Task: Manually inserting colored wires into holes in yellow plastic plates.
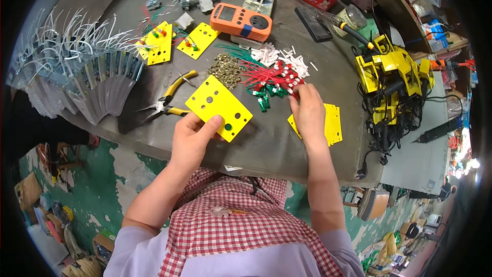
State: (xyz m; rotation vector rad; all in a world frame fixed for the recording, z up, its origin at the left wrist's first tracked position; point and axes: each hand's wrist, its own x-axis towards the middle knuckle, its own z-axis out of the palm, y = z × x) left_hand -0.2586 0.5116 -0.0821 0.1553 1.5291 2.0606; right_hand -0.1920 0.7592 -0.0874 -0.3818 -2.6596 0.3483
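Observation:
My left hand (192, 136) grips a yellow metal plate (214, 101) by its lower edge, thumb on top. Several round holes pierce this plate, and a green indicator lamp (228, 127) sits in one near the thumb. My right hand (309, 110) reaches to the edge of a pile of red-wired indicator lamps (271, 77), its fingers drawn together; whatever is between the fingertips is too small to make out. Loose green lamps (264, 100) lie just left of it. Beneath the right wrist are more yellow plates (333, 123), partly hidden by the hand.
Pliers with yellow handles (169, 95) lie left of the held plate. Beyond are brass nuts (224, 69), white sleeves (265, 54), two plates fitted with lamps (197, 41) and an orange meter (241, 22). Wired metal strips (102, 82) fill the left; yellow housings with black cables (389, 77) crowd the right.

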